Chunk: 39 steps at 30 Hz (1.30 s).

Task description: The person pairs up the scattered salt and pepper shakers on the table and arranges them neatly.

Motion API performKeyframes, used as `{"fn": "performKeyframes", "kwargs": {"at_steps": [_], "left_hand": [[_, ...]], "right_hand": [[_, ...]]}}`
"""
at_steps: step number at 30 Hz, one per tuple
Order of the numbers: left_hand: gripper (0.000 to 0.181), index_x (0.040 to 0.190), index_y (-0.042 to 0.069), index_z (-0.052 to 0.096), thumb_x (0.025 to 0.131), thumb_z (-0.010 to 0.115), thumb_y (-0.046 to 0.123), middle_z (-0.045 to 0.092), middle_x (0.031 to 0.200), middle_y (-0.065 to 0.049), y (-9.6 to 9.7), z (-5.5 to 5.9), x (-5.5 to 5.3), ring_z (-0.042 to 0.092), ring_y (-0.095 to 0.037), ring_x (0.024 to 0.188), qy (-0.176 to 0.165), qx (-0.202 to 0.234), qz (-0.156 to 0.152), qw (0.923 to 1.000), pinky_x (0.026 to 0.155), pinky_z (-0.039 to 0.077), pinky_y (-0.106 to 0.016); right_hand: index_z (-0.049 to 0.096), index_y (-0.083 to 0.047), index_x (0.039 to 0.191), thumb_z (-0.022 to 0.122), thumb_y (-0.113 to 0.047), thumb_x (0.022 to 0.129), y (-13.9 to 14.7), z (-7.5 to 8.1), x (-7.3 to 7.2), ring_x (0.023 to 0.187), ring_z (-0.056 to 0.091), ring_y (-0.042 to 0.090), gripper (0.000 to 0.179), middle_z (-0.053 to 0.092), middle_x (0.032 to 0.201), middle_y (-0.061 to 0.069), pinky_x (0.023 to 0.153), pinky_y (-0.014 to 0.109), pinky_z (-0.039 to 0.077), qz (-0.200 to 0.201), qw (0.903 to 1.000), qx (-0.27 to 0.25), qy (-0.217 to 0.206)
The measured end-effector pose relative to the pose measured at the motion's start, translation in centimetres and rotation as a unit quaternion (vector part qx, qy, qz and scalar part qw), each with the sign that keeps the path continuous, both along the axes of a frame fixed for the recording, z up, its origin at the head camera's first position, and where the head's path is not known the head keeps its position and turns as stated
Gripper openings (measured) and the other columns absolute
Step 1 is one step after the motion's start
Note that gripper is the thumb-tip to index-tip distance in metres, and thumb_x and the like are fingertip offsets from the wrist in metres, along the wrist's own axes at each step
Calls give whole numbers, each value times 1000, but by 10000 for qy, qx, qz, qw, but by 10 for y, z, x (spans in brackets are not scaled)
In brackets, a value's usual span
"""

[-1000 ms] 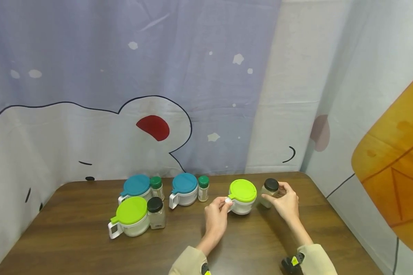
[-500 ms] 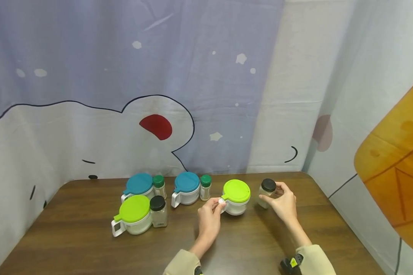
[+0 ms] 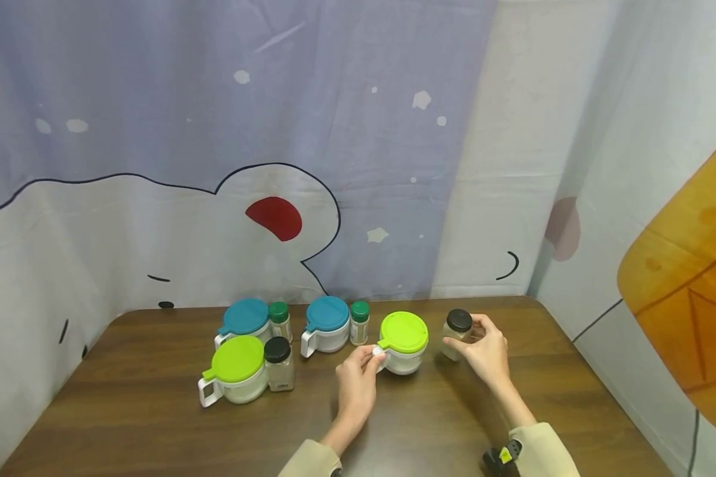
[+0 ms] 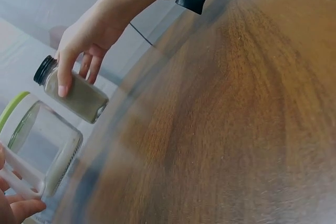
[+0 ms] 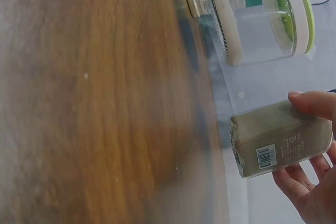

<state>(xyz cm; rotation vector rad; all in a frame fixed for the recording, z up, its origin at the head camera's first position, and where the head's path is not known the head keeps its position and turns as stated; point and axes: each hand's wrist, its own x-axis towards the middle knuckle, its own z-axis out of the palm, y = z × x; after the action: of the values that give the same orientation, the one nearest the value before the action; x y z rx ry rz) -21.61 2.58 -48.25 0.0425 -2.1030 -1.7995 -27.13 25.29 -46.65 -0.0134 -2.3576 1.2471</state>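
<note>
By its white handle, my left hand (image 3: 356, 391) pinches a clear glass seasoning pot with a lime-green lid (image 3: 404, 332). Just right of the pot, my right hand (image 3: 488, 351) grips a square clear spice jar (image 5: 281, 140) between thumb and fingers. That jar has a black cap (image 3: 459, 320) and a greyish-brown powder inside, and the right wrist view shows a barcode label on it. Both containers are upright, a narrow gap apart. The left wrist view shows the pot's glass body (image 4: 47, 140) and the fingertips at its handle.
Left of my hands stand another lime-lidded pot (image 3: 237, 361), a black-capped jar (image 3: 280, 371), two blue-lidded pots, one at the back left (image 3: 246, 318) and one nearer the middle (image 3: 327, 318), and two green-capped shakers. A printed curtain (image 3: 382, 165) hangs behind the wooden table (image 3: 155, 424).
My left hand has moved the lime-lidded pot leftward, closer to the middle blue-lidded pot and its shaker. My right hand has shifted the black-capped jar left as well. The head view has turned slightly left.
</note>
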Motion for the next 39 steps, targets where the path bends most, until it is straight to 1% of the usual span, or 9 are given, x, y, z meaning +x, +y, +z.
{"fn": "performKeyframes", "kwargs": {"at_steps": [3, 6, 11, 14, 21, 24, 29, 35, 39], "left_hand": [[13, 95, 1, 70, 86, 70, 10, 73, 99, -18, -3, 1, 2, 71, -27, 95, -18, -34, 63, 10000, 80, 58, -34], [13, 95, 1, 70, 86, 70, 10, 73, 99, -18, -7, 1, 4, 71, -27, 96, -94, -27, 98, 9999, 81, 58, -34], [12, 95, 3, 71, 85, 70, 10, 73, 99, -16, -12, 2, 6, 71, -25, 96, -296, -50, 219, 9993, 81, 58, -33], [12, 95, 3, 71, 85, 71, 10, 73, 100, -16, -14, 3, 6, 71, -24, 96, -366, -58, 277, 9989, 80, 58, -32], [12, 95, 2, 70, 85, 70, 9, 73, 99, -17, -20, 3, 9, 71, -25, 96, -292, -77, 354, 9989, 80, 58, -33], [12, 96, 2, 70, 86, 70, 9, 73, 100, -17, -24, 3, 11, 71, -25, 97, -313, -67, 380, 9988, 81, 58, -33], [13, 96, 1, 70, 86, 69, 9, 72, 102, -18, -30, 2, 14, 70, -27, 98, -332, -68, 424, 9985, 82, 57, -33], [14, 96, 2, 70, 86, 70, 12, 73, 102, -18, -37, 1, 20, 70, -26, 98, -403, -150, 493, 9979, 82, 57, -32], [15, 97, 2, 70, 86, 69, 12, 72, 102, -18, -41, 1, 24, 70, -27, 98, -427, -160, 529, 9976, 81, 57, -33]], "right_hand": [[64, -9, 102, 91, -11, 60, -3, 0, -1, 72, 65, -2, 50, 74, 91, 11, 68, 14, 53, 99, 9999, -20, 23], [64, -8, 102, 91, -11, 60, -5, 0, -1, 70, 64, -6, 50, 74, 90, 11, 68, 15, 54, 189, 9998, -59, 47], [64, -8, 102, 91, -11, 60, -9, 1, -1, 71, 64, -3, 50, 74, 89, 11, 67, 13, 52, 234, 9997, -49, 23], [64, -8, 102, 91, -11, 60, -12, 1, -1, 72, 66, 0, 50, 74, 90, 10, 68, 14, 53, 259, 9997, -44, -6], [64, -7, 102, 91, -11, 60, -20, 1, 1, 77, 70, 12, 50, 74, 91, 10, 70, 16, 54, 378, 9992, -32, -116], [64, -8, 102, 91, -11, 60, -23, 1, 2, 76, 69, 10, 50, 74, 90, 10, 69, 16, 53, 422, 9991, -51, -92], [64, -8, 101, 91, -10, 59, -30, 2, 3, 73, 66, 0, 50, 74, 90, 10, 69, 16, 54, 549, 9983, -173, -14], [65, -10, 102, 91, -12, 59, -35, -1, 3, 74, 67, 3, 50, 74, 90, 9, 71, 21, 56, 662, 9976, -183, -31], [65, -10, 102, 91, -12, 60, -40, -2, 4, 75, 68, 6, 50, 74, 90, 8, 71, 20, 56, 729, 9971, -189, -87]]}}
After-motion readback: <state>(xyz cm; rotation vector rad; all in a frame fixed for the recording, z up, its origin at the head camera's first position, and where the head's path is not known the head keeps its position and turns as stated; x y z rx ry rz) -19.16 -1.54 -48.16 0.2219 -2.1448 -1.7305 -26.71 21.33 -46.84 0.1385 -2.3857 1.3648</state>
